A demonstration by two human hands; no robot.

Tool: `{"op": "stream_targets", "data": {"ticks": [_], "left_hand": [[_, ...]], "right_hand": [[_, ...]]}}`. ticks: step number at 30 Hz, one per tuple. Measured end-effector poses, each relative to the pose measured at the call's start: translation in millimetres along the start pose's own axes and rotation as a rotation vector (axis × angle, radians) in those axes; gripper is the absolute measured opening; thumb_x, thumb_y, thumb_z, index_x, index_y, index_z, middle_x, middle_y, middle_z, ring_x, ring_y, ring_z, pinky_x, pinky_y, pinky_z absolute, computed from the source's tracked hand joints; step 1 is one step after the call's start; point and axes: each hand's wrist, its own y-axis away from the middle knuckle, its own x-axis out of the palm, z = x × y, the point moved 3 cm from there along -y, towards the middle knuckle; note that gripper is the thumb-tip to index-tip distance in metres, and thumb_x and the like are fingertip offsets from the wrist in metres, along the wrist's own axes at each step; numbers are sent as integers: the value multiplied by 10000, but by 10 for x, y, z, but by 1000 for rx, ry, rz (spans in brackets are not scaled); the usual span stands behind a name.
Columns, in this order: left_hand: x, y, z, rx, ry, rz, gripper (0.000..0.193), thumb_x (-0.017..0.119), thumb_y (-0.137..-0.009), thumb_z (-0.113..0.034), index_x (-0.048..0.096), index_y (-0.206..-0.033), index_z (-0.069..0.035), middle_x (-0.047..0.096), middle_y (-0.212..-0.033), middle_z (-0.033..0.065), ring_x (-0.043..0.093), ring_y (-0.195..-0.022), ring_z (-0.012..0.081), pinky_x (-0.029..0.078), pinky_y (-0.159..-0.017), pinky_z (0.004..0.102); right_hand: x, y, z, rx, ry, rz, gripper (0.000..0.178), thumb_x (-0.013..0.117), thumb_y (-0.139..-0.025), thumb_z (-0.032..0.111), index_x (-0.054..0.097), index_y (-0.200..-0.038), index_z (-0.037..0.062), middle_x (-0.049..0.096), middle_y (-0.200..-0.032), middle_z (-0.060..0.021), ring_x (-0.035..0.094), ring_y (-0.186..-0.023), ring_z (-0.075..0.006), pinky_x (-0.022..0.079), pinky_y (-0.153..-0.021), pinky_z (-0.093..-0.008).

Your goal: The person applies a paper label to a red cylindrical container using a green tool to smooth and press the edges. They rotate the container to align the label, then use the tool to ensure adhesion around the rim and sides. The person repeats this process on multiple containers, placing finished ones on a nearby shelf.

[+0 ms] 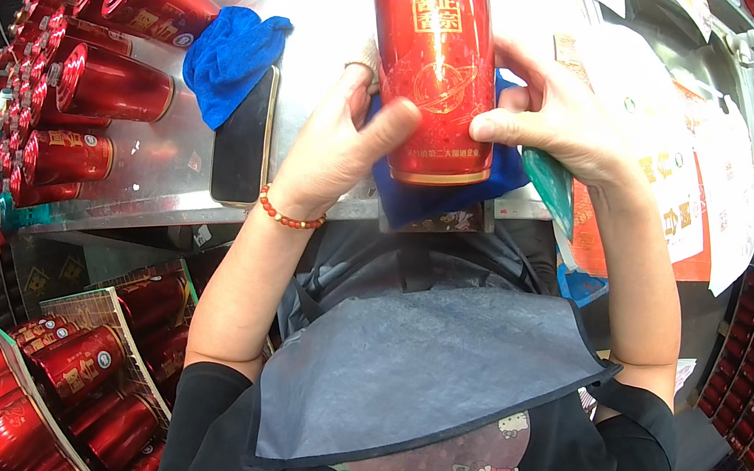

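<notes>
A glossy red bottle point(435, 56) with gold print and a gold rim at its near end is held between my two hands, its far end cut off by the upper edge. My left hand point(339, 134) grips its left side, the thumb across the front and the fingers mostly hidden behind. On the right side, my right hand point(562, 112) has its thumb pressed to the lower part, with fingers curled around the back. Beneath the bottle a dark blue cloth point(507, 173) lies at the table's near edge. A green pointed piece point(552, 193) sits below my right wrist.
Several red bottles point(118, 82) crowd the metal table point(169, 166) at left. Next to them are a bright blue cloth point(231, 62) and a dark phone point(244, 148). Printed sheets point(704, 190) cover the right side. Boxes of red bottles point(111, 426) stand at lower left.
</notes>
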Motion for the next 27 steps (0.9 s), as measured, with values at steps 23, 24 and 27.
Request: {"op": "stream_targets", "data": {"ticks": [23, 24, 27], "left_hand": [[51, -6, -51, 33, -140, -34, 921, 835, -855, -274, 289, -1538, 15, 476, -1461, 154, 467, -1362, 235, 378, -1149, 403], [71, -9, -39, 55, -93, -29, 898, 831, -861, -246, 296, -1533, 13, 485, -1450, 147, 479, -1351, 230, 396, -1136, 397], [104, -5, -58, 62, -48, -40, 789, 808, -874, -150, 345, -1493, 12, 533, -1387, 128, 521, -1304, 205, 442, -1096, 375]], "right_hand": [[-337, -113, 604, -192, 100, -176, 314, 734, -935, 213, 690, -1205, 60, 694, -1047, -29, 651, -954, -108, 530, -863, -268], [-90, -85, 720, -147, 107, -33, 342, 751, -900, 192, 694, -1222, 92, 703, -1059, -27, 656, -1005, -121, 532, -901, -287], [5, -301, 969, -335, 728, -84, 335, 739, -890, 154, 697, -1215, 81, 748, -1009, -66, 702, -894, -127, 564, -845, -300]]}}
